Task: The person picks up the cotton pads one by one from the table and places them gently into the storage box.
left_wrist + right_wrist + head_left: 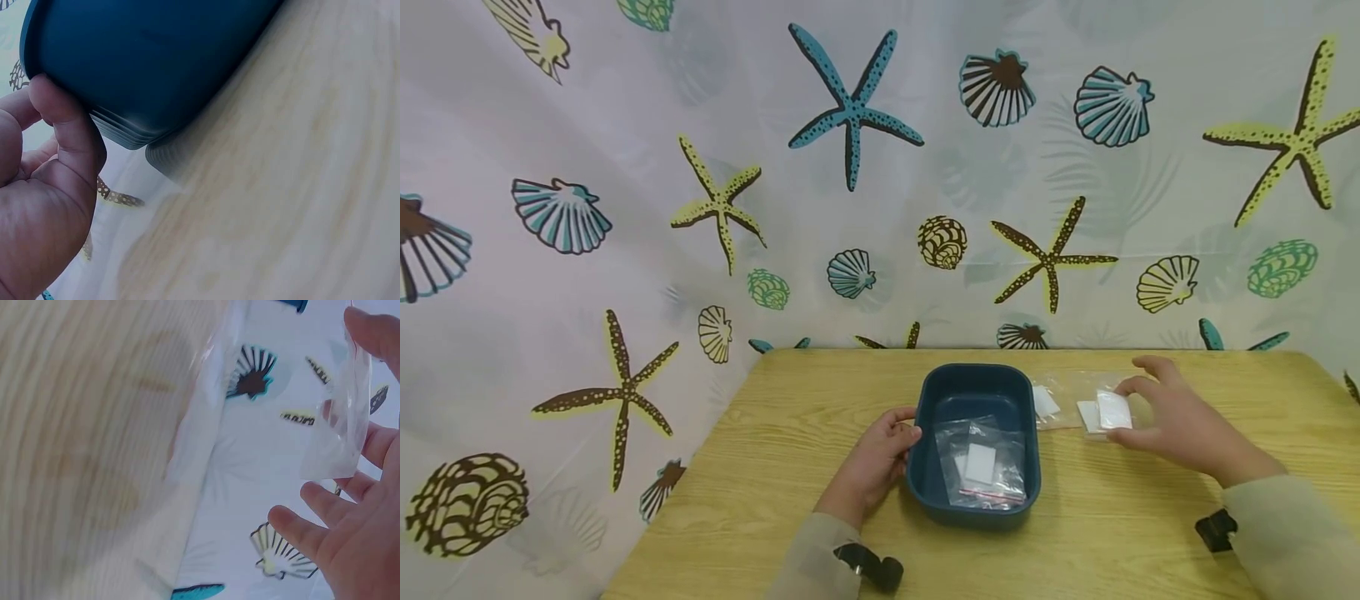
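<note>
A dark blue plastic tub [976, 518] stands on the wooden table. My left hand [877, 461] holds the tub's left side near the rim; in the left wrist view its thumb [65, 119] lies against the blue wall. Inside the tub lie clear zip bags [981, 463] with white square pieces in them. To the right of the tub, my right hand [1180, 421] pinches a small clear bag [1114, 410] with a white piece between thumb and fingers. In the right wrist view this bag [344, 434] hangs upright, with the other fingers spread.
More clear bags with white pieces [1045, 402] lie on the table [820, 392] just right of the tub. A curtain [880, 275] printed with starfish and shells hangs behind the table and along its left side. Black straps [871, 567] circle both sleeves.
</note>
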### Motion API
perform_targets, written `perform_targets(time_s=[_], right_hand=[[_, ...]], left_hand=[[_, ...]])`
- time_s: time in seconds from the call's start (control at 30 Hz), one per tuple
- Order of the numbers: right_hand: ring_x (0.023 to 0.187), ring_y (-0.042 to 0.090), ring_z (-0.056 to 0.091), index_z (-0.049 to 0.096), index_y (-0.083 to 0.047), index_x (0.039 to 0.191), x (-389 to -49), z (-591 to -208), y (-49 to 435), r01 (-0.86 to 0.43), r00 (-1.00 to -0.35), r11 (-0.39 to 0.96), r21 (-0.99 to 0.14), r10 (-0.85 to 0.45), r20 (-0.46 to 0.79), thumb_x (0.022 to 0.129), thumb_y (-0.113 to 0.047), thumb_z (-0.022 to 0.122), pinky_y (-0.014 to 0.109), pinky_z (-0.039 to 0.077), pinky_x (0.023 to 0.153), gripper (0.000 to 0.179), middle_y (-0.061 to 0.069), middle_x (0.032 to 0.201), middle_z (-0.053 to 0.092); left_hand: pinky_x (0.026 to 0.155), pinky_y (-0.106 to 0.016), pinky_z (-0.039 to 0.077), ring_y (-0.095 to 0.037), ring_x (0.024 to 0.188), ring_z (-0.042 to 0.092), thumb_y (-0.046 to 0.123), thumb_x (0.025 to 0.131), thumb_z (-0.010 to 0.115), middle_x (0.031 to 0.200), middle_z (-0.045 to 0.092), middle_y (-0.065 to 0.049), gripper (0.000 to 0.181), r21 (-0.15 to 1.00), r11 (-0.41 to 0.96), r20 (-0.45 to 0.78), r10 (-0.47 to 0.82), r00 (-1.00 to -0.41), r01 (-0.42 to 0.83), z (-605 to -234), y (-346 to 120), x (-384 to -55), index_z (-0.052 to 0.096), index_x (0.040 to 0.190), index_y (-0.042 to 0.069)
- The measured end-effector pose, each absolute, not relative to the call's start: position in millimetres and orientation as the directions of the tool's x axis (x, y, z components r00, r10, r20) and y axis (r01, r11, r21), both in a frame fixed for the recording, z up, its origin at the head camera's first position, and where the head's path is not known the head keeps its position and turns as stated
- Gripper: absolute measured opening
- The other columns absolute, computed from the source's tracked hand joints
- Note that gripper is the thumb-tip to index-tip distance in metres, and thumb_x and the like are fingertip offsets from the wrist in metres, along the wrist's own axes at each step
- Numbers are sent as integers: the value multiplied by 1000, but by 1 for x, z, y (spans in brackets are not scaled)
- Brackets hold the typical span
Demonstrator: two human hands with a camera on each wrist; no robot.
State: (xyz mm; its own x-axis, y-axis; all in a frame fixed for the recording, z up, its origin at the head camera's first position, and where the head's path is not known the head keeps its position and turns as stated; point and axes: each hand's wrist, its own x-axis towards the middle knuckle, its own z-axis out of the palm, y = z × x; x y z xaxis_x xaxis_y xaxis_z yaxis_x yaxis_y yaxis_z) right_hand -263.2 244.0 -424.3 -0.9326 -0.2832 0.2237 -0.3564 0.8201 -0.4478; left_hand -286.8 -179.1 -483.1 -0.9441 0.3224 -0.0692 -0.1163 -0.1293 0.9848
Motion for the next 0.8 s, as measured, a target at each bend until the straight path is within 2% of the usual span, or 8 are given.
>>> perform_targets(time_s=[0.23,0.53,0.8], right_hand=[[128,53,42,66,-12,114,-258,-417,212,-390,-916,814,-430,-296,272,78,-57,82,67,44,94,60,24,153,27],[135,49,36,66,-15,113,-251,-415,174,-439,-893,770,-464,-318,317,79,-52,83,64,46,94,53,19,156,28],[137,45,37,67,-17,112,-248,-419,138,-492,-865,733,-470,-349,360,78,-48,86,61,44,99,50,18,154,33]], left_hand=[[56,-24,47,-11,66,53,8,105,53,93,56,-4,44,984,-130,-74,322,-944,-121,-482,-178,-288,39,146,0],[55,-24,44,-11,66,51,9,105,54,91,55,-3,43,986,-120,-70,315,-947,-113,-485,-178,-288,41,145,0],[56,-24,44,-12,67,51,9,105,54,93,54,-4,43,986,-124,-69,316,-946,-113,-485,-179,-289,41,145,0]])
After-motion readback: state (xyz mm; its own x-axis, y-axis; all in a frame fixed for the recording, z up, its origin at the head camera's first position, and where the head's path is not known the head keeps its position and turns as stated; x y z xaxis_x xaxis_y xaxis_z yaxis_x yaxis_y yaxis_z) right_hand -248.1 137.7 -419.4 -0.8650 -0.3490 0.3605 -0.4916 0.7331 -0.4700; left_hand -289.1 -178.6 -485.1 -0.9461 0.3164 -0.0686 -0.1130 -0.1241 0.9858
